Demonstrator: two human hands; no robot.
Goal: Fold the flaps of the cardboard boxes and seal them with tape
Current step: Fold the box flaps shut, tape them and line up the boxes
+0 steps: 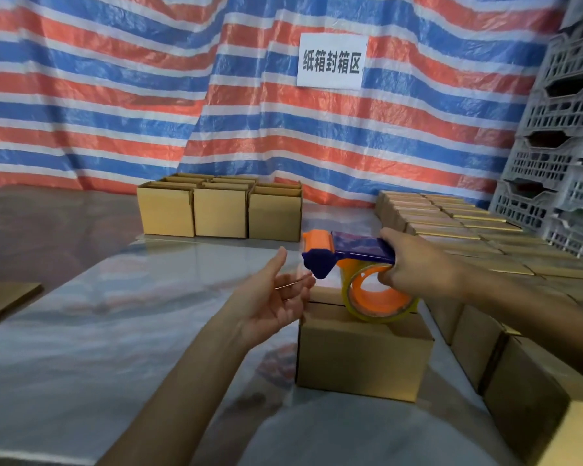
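The right hand (414, 264) is gripping the blue handle of 1 tape dispenser (347, 253), fingers curled through the orange core of the tape roll (377, 294). The roll is sitting directly under that grip, its lower edge touching the top of 1 cardboard box (364, 354), whose flaps are lying folded shut with a seam showing just left of the roll. The dispenser's orange roller and blue cutter end are pointing away from the grip, toward the left hand (280, 297). That hand is hovering open, palm up and fingers spread, holding nothing, its fingertips just beside the cutter and above the box's near-left corner.

Outward from the grip, on its right side, rows of closed boxes (458, 223) are standing packed edge to edge; their number cannot be told, since they are running out of frame. Beyond the grip, to the far left, 3 boxes (219, 213) are showing their fronts in a row, with more behind them. All are resting on a glossy table (122, 314). Behind is hanging 1 striped tarp (115, 95) with 1 white paper sign (332, 60), and grey plastic crates (559, 129) are stacked at the far right.
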